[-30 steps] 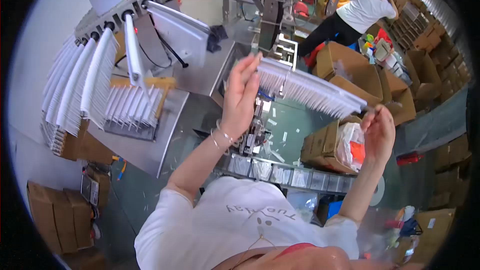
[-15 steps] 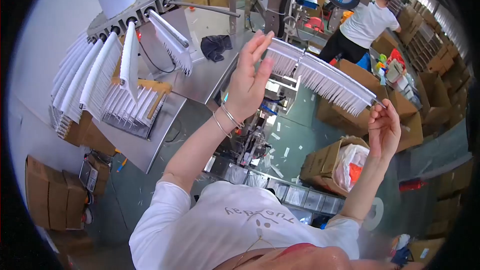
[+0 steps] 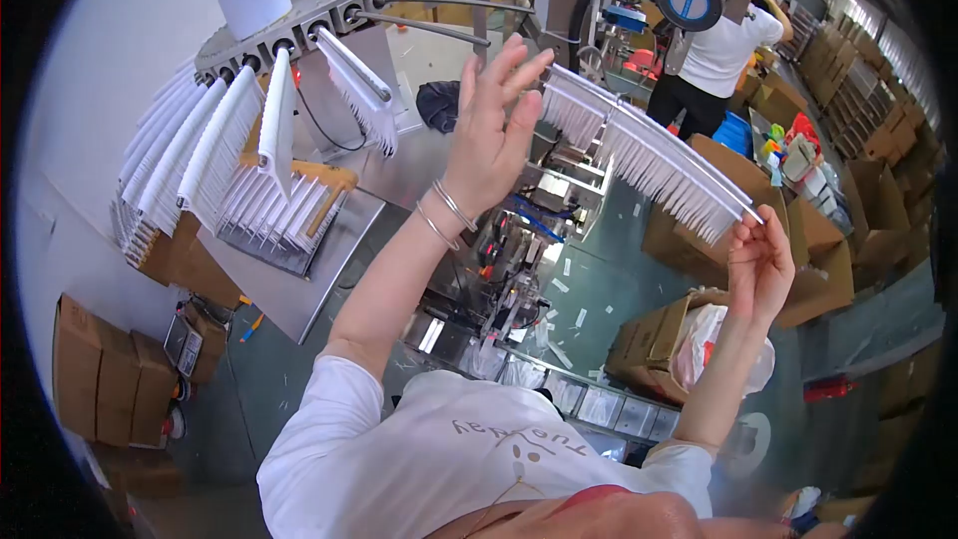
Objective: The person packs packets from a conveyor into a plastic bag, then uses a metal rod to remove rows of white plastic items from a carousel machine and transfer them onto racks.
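A thin metal rod carrying a long row of white strips [image 3: 669, 165], maybe tags or sticks, slants across in front of me. The fingertips of my right hand [image 3: 760, 260] pinch its near end. Beside the far end, my left hand [image 3: 491, 130] is raised with its fingers apart and nothing in it; whether it brushes the rod I cannot tell. To the left, similar loaded rods [image 3: 215, 145] fan out from a grey metal rack [image 3: 299, 25]. Several bare rods [image 3: 424, 25] stick out at its far side.
Below my hands stands a machine [image 3: 509, 279] with small metal parts. A steel table [image 3: 269, 279] holds a wooden-edged tray of white strips [image 3: 274, 205]. Cardboard boxes [image 3: 649, 349] stand right. A person in a white top [image 3: 723, 55] works farther back. White scraps [image 3: 559, 284] litter the floor.
My left hand's fingers have spread and come away from the rod's far end. The strips now reach closer to my right fingertips. The view has shifted slightly.
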### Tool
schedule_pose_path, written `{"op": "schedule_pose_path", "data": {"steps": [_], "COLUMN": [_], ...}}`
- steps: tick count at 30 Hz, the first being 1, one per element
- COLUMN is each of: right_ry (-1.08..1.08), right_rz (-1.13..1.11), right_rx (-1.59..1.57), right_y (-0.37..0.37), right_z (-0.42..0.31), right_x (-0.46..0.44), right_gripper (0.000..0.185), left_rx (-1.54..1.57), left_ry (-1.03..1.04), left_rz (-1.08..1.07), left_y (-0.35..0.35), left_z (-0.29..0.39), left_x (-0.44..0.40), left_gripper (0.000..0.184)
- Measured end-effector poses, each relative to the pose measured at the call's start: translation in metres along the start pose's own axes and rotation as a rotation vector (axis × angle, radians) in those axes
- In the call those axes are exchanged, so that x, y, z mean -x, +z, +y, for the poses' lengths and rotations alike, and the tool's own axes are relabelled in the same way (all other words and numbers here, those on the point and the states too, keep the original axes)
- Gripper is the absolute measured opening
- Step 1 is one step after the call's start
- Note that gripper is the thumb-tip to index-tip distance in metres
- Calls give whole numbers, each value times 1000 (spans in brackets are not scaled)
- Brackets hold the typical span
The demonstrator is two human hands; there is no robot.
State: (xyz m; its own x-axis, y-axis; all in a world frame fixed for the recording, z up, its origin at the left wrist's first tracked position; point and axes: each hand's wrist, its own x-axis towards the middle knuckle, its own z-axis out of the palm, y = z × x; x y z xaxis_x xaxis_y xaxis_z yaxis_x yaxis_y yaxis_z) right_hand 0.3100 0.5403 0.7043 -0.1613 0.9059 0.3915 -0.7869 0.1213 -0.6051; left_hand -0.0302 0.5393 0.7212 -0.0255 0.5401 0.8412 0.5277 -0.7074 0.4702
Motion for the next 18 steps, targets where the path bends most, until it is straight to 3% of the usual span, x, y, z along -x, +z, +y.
{"op": "schedule_pose_path", "data": {"steps": [4,10,12,18], "right_ry": [3,0,8,-1], "right_rz": [-25,-75,-141,-43], "right_rx": [51,63,40,-8], "right_y": [17,18,15,-2], "right_z": [9,26,26,14], "right_x": [-18,-38,-40,-21], "right_gripper": [25,26,27,22], "left_rx": [-216,-317,-323,-146], "left_ry": [137,111,111,156], "left_rz": [94,132,125,105], "left_y": [-13,-22,-23,-17], "left_z": [-14,-22,-17,0], "left_x": [-11,-13,-12,-16], "left_gripper": [37,37,35,29]}}
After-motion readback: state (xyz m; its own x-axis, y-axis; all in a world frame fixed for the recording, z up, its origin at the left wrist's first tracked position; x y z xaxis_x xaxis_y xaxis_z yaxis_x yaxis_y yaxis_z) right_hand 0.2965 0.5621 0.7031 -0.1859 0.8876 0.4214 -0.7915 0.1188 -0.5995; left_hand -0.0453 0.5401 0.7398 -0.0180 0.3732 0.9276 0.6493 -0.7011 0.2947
